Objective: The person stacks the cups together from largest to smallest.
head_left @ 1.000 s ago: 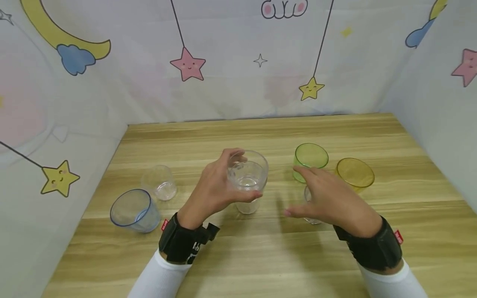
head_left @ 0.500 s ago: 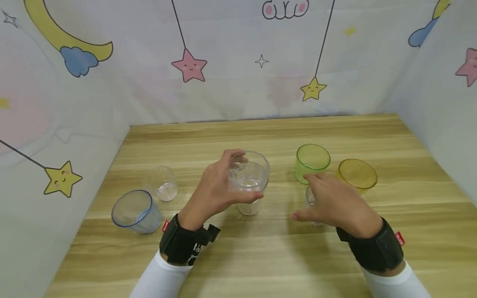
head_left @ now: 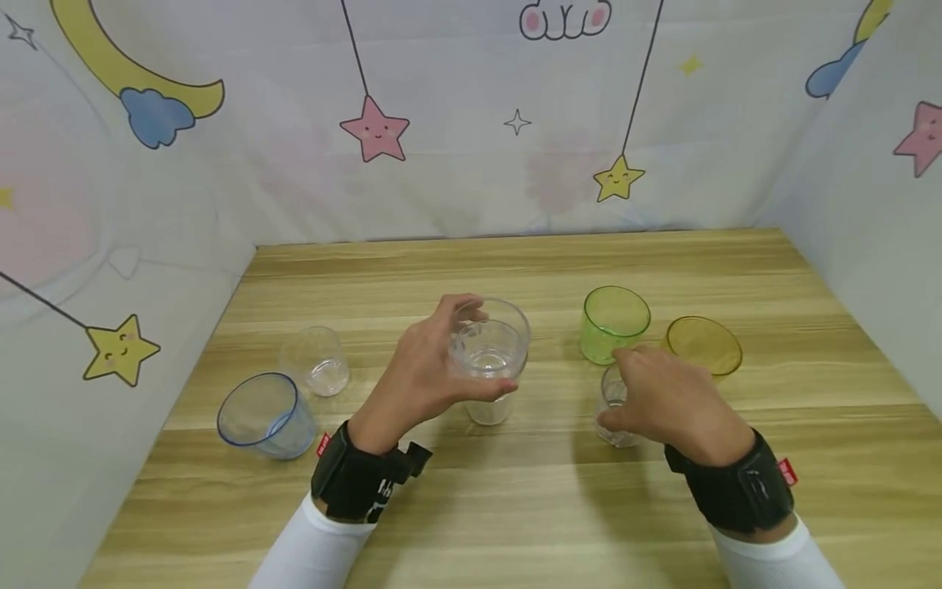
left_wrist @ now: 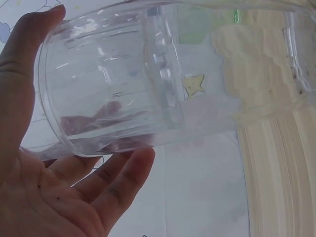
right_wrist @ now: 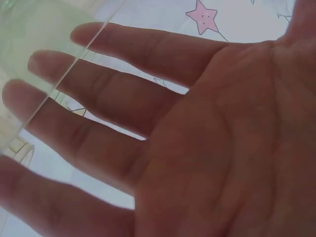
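In the head view my left hand [head_left: 419, 372] grips a clear glass [head_left: 508, 368] near its rim. This glass sits over another clear cup [head_left: 489, 411] below it; in the left wrist view the clear walls [left_wrist: 113, 84] run on toward the table in one line. My thumb and fingers lie on opposite sides of the rim. My right hand [head_left: 666, 401] is lowered round a small clear glass [head_left: 612, 397], thumb on the near side and fingers on the far side, hiding much of it. Through its wall the fingertips [right_wrist: 47, 64] show in the right wrist view.
Just behind the right hand stand a green glass [head_left: 616, 315] and an amber glass [head_left: 704, 343]. At left are a blue-rimmed glass [head_left: 268, 421] and a clear glass [head_left: 324, 364]. Printed cloth walls [head_left: 456, 180] border the wooden table [head_left: 471, 507] at the back and sides.
My right hand has shifted slightly right and down, its thumb and fingers drawing closer together round the small clear glass. My left hand has stayed in place on its glass.
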`<state>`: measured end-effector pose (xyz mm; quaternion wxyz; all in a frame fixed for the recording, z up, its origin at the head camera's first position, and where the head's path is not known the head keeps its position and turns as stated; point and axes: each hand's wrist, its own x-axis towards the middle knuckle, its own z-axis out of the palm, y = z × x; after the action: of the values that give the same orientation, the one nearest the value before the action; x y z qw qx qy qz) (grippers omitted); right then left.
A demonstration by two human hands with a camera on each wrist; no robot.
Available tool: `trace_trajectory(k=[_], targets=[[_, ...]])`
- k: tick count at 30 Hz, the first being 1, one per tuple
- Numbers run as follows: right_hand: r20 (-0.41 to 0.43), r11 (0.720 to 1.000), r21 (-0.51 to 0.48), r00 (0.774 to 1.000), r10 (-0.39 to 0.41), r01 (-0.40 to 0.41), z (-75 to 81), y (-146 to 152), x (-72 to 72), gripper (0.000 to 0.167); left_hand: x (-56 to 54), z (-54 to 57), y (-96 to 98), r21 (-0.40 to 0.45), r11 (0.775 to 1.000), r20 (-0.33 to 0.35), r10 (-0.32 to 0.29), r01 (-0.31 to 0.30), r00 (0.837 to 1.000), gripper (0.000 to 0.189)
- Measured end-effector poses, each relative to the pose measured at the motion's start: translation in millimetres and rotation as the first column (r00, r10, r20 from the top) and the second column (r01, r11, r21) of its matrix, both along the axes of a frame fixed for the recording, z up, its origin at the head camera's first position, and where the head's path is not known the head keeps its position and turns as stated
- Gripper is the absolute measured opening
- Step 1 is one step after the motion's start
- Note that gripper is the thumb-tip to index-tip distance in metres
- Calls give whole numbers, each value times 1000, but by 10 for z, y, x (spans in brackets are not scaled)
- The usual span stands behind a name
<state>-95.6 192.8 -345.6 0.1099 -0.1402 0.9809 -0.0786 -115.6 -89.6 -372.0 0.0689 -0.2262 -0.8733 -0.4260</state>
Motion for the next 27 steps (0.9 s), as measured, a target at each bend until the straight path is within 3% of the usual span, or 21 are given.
trace_trajectory(k=[6,12,27], targets=[[1,998,-61,1000,-21,21,-12,1,-3,50,-6,-4,-10,6,1000,-4,6,-6,1000,94],[9,993,-108,999,-45,46,-14,26,-23,46,-8,-7,6,8,1000,5,1,-1,1000,94],[-184,981,-191,983,8,-43,34,-22,-14,72,-6,-6,7,3,1000,-14,-2,2,1000,94]])
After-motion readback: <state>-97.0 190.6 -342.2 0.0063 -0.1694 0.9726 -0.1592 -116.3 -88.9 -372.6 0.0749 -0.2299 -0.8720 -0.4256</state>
